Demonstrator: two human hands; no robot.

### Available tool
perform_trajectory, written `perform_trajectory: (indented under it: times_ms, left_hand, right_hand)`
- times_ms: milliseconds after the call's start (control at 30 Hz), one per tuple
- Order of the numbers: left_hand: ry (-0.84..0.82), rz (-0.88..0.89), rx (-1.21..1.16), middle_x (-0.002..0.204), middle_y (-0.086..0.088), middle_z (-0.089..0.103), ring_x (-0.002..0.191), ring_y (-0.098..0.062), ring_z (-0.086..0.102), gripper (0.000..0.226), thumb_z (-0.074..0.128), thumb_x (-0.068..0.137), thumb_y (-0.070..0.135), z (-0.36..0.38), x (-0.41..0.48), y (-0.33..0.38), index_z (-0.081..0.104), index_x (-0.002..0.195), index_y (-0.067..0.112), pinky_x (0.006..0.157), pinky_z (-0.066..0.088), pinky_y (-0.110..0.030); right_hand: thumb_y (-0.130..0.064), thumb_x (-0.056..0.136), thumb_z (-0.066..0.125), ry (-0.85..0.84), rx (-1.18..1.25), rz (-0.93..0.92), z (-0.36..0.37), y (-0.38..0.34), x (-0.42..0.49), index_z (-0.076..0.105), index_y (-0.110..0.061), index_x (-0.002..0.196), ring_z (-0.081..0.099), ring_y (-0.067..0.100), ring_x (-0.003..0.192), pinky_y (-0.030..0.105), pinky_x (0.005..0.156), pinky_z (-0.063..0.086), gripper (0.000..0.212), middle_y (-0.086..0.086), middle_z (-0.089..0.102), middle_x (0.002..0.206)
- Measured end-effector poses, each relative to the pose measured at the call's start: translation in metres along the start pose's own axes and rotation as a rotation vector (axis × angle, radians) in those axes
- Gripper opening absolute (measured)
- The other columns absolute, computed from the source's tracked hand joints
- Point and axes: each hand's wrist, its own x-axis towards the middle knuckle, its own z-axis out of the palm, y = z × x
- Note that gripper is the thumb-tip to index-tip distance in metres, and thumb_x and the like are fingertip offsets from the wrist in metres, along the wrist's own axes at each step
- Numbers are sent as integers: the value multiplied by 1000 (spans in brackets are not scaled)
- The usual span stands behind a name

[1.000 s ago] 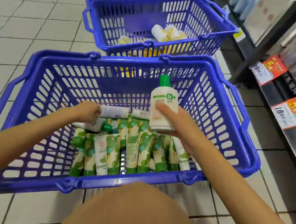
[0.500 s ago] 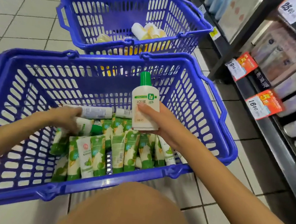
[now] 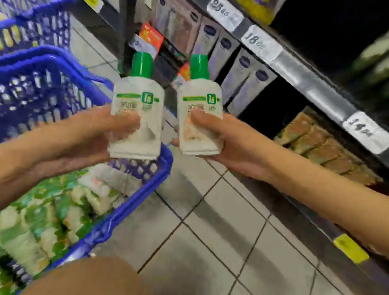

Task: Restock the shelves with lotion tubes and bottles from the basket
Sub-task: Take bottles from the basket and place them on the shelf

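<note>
My left hand (image 3: 91,136) grips a white lotion bottle with a green cap (image 3: 137,105), upright above the right rim of the near blue basket (image 3: 131,203). My right hand (image 3: 228,144) grips a second, matching white bottle (image 3: 200,103), held upright over the floor between the basket and the shelves (image 3: 319,94). Several green and white lotion tubes (image 3: 38,220) lie in the basket bottom, blurred by motion.
A second blue basket (image 3: 34,5) stands behind the near one at the upper left. The dark shelving on the right holds rows of pale tubes (image 3: 244,79), brown packs (image 3: 317,143) and white price tags (image 3: 261,44). Tiled floor (image 3: 236,252) lies between basket and shelves.
My left hand lifted a second bottle out of the basket. Both hands rose and moved right toward the shelves, and my view swung right with them.
</note>
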Motion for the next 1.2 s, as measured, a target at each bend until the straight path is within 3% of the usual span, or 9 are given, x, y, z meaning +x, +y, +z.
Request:
perform_trajectory:
  times_ms: [167,233,300,333,433,500,733,933,1200]
  left_hand:
    - [-363,10,59,95,0,74,86,-13,71,48,83,55,42,81,73,-20,73,98,23,68,56,-26]
    - [-402,-31,79,74,8,74,67,-3,70,8,69,77,26,117,112,-36,77,77,28,55,55,-17]
    - [-445,0,159,50,17,66,45,4,62,26,62,78,16,154,136,-47,73,56,26,38,47,-10]
    - [-441,50,174,59,16,70,52,2,66,5,69,67,26,179,145,-49,74,67,24,41,50,-14]
    - [-589,25,200,104,4,73,92,-16,70,51,82,56,44,262,161,-55,70,103,30,66,56,-47]
    - [-679,71,245,111,2,70,100,-17,67,58,84,56,45,306,161,-65,67,110,32,73,55,-44]
    - [-637,21,243,103,11,72,94,-6,68,65,91,28,47,434,152,-107,70,89,44,69,57,-22]
    - [-573,-42,308,92,12,74,79,-3,70,38,65,58,29,515,136,-134,66,95,28,63,54,-16]
    - [-576,-59,426,107,13,70,102,1,63,36,59,79,12,589,121,-163,59,110,28,93,45,-24]
  right_hand:
    - [-17,78,53,233,192,-162,-51,-7,-87,56,-14,108,63,17,88,34,88,49,30,5,65,99]
    - [-13,87,48,354,258,-274,-75,-7,-127,57,-15,103,64,14,84,34,88,50,19,-2,68,94]
    - [-14,91,45,497,264,-371,-101,-3,-173,58,-16,105,64,14,89,34,89,50,19,-7,67,100]
    - [-17,90,47,569,251,-404,-115,1,-197,58,-16,108,65,13,91,34,89,52,21,-6,67,102]
    - [-30,82,55,776,141,-450,-148,20,-272,52,-11,123,67,10,87,23,71,56,44,2,66,106]
    - [-36,79,58,889,57,-457,-169,36,-319,56,-17,119,67,11,95,23,74,54,45,-2,68,109]
    - [-31,76,55,1163,174,-606,-227,70,-423,55,-16,116,67,10,92,20,66,53,42,-2,69,104]
    - [-25,75,59,1293,276,-765,-268,82,-488,60,-13,109,68,9,87,23,68,55,36,-3,72,94]
    - [-11,83,64,1962,-193,-653,-356,78,-532,56,-10,109,60,2,88,20,78,52,27,-6,63,95]
